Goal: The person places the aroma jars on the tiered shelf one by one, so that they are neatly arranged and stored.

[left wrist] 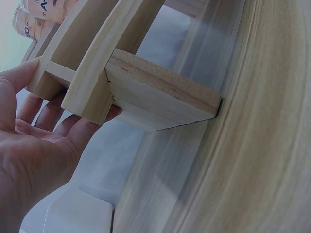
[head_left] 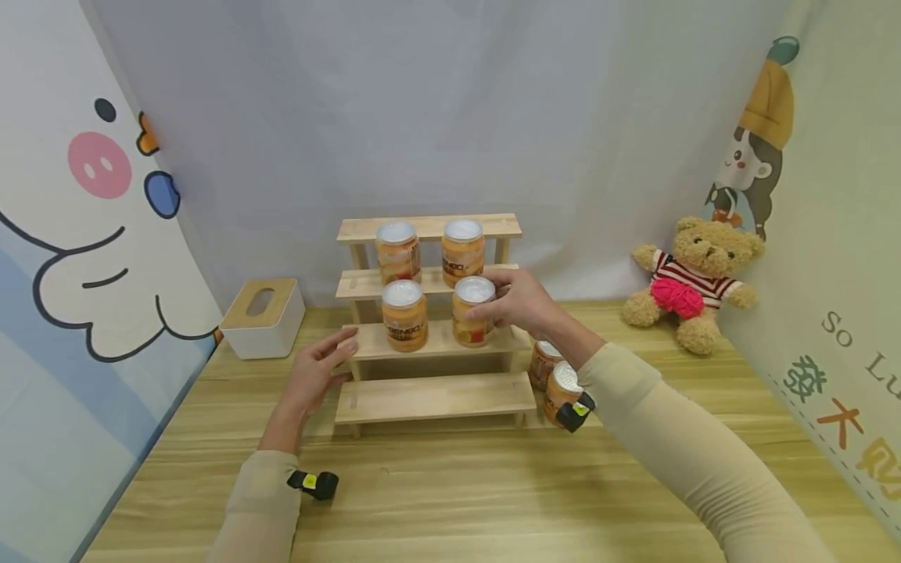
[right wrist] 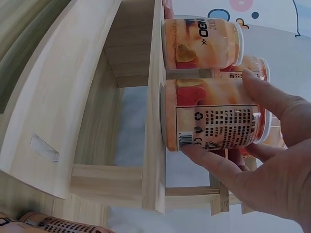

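Note:
A wooden tiered stand (head_left: 436, 397) rises in steps at the middle of the table. My right hand (head_left: 528, 301) grips a fruit jar (head_left: 470, 324) with a pale lid, thumb and fingers on either side. In the right wrist view, this jar (right wrist: 216, 114) stands upright with its base against the second-lowest step, its printed label showing. Beside it on that step is another jar (head_left: 406, 322). Two more jars, the left one (head_left: 398, 254) and the right one (head_left: 462, 252), stand a step higher. My left hand (left wrist: 43, 150) holds the stand's left end, thumb and fingers around the boards.
Two jars, a rear one (head_left: 543, 364) and a front one (head_left: 561, 389), stand on the table by the stand's right end. A tissue box (head_left: 263, 320) is at the left back, a teddy bear (head_left: 704, 274) at the right back. A grey curtain (head_left: 436, 109) hangs behind.

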`<state>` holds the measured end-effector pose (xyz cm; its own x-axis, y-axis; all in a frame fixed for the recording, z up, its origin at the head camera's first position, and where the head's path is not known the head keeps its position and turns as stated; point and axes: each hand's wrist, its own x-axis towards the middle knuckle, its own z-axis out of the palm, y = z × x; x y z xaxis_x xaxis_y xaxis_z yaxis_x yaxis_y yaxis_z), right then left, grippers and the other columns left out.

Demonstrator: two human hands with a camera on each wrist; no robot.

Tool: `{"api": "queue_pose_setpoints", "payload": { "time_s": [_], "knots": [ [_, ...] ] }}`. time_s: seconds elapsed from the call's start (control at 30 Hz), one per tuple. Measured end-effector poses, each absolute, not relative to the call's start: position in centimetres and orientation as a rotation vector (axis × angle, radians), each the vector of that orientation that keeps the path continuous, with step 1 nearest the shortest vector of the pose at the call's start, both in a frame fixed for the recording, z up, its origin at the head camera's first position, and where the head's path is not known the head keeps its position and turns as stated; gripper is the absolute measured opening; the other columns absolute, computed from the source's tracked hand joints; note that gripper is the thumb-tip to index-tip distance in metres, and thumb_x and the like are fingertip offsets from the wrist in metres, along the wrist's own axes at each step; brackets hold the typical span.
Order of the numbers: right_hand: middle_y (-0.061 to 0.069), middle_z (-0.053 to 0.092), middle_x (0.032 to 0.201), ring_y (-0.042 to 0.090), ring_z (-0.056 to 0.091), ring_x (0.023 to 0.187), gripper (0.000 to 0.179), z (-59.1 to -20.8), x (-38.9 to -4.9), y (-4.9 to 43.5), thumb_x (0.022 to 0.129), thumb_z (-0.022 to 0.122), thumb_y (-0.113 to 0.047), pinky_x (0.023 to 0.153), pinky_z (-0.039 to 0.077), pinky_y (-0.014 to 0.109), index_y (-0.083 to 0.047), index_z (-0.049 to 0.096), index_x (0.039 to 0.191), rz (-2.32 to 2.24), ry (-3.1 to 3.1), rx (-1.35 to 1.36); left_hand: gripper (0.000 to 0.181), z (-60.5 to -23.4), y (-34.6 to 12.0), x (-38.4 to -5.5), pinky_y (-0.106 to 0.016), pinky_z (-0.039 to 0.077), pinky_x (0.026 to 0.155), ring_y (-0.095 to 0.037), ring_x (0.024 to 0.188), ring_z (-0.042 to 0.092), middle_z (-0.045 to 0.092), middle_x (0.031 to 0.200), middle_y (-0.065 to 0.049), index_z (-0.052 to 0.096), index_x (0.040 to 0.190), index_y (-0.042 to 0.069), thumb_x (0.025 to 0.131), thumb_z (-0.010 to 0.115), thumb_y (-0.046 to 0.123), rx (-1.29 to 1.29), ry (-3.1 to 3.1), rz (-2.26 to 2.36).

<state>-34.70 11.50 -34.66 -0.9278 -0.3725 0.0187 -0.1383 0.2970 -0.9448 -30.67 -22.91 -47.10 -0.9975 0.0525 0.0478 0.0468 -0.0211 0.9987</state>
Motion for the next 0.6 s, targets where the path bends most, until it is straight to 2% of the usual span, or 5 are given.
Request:
{"api": "queue_pose_setpoints", "payload": {
  "time_s": [0.3, 0.43, 0.6],
  "knots": [
    [0.016, 0.057, 0.132, 0.031, 0.058, 0.117, 0.09, -34.7, -34.0, 13.7, 0.075, 0.091, -0.021, 0.087, 0.054, 0.049, -0.006, 0.044, 0.149, -1.682, 2.412, -0.399, 0.058, -47.3, -23.0, -31.0, -0.035, 0.056, 0.082, -0.017, 0.127, 0.047, 0.036, 0.158, -0.008, 0.049, 0.147, 0.001, 0.099, 0.067, 0.028, 0.115, 2.196, 2.245],
    [0.017, 0.05, 0.14, 0.034, 0.052, 0.125, 0.087, -34.4, -33.6, 15.3, 0.077, 0.089, -0.021, 0.091, 0.053, 0.05, -0.005, 0.044, 0.15, -1.702, 2.432, -0.382, 0.056, -47.2, -23.0, -30.9, -0.035, 0.055, 0.082, -0.014, 0.124, 0.049, 0.037, 0.158, -0.01, 0.05, 0.146, 0.001, 0.099, 0.067, 0.027, 0.108, 2.192, 2.254],
    [0.017, 0.049, 0.143, 0.037, 0.051, 0.127, 0.081, -34.4, -33.0, 17.6, 0.08, 0.087, -0.022, 0.095, 0.05, 0.05, -0.006, 0.046, 0.149, -1.632, 2.524, -0.398, 0.057, -47.3, -22.9, -30.8, -0.034, 0.055, 0.082, -0.018, 0.128, 0.047, 0.036, 0.158, -0.01, 0.048, 0.147, 0.001, 0.099, 0.066, 0.027, 0.107, 2.191, 2.252]
  ]
}}
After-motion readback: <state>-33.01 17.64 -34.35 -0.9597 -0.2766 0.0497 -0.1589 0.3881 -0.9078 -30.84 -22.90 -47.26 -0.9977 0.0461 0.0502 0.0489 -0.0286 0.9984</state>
